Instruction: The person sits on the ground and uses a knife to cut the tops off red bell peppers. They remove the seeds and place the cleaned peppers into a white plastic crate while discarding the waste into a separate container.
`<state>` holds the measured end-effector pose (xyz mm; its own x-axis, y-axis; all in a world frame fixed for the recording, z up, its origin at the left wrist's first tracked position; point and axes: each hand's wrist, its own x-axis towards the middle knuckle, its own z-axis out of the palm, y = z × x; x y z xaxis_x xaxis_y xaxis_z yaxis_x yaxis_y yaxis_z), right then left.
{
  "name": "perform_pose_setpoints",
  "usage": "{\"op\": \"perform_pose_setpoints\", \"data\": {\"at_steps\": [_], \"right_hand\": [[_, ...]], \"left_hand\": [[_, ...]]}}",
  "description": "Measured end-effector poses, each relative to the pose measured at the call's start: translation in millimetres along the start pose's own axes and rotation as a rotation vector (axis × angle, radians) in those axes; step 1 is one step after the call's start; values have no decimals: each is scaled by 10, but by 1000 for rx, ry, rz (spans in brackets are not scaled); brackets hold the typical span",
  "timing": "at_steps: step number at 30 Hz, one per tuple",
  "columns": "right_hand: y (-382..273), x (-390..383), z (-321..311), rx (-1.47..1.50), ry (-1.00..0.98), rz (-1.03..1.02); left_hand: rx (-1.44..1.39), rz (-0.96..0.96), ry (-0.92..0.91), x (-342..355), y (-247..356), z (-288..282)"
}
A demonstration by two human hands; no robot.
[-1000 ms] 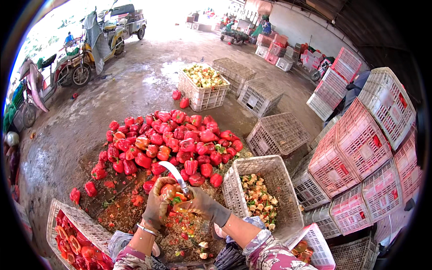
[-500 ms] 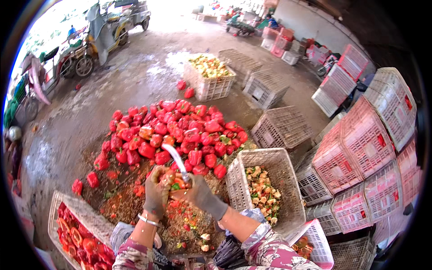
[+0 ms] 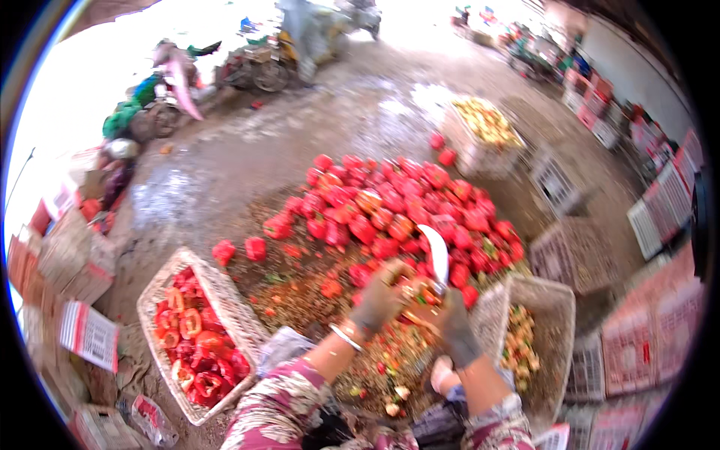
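Shifted rightward as the view swung left, the gloved left hand (image 3: 380, 298) clasps a pepper (image 3: 427, 296) close against the right hand (image 3: 454, 324), which grips a curved knife (image 3: 436, 253) (hidden where held), before a pile of red peppers (image 3: 397, 199). If the pepper slipped or turned under pressure, the knife could nick the left hand.

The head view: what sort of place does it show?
Probably a vegetable-handling shed: a heap of red peppers on the floor, stacked crates at right, and a curved knife in the right hand.
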<state>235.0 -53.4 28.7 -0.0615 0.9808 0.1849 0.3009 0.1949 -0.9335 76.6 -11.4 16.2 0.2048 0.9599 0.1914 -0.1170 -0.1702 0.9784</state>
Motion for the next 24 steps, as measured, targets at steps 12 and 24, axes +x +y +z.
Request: {"op": "perform_pose_setpoints", "data": {"at_steps": [12,24], "right_hand": [[-715,-78,23,30,39,-143],[-638,28,-114,359,-215,287]], "left_hand": [[-469,-291,42,-120,309,73],[-299,-26,128,-101,115,71]]}}
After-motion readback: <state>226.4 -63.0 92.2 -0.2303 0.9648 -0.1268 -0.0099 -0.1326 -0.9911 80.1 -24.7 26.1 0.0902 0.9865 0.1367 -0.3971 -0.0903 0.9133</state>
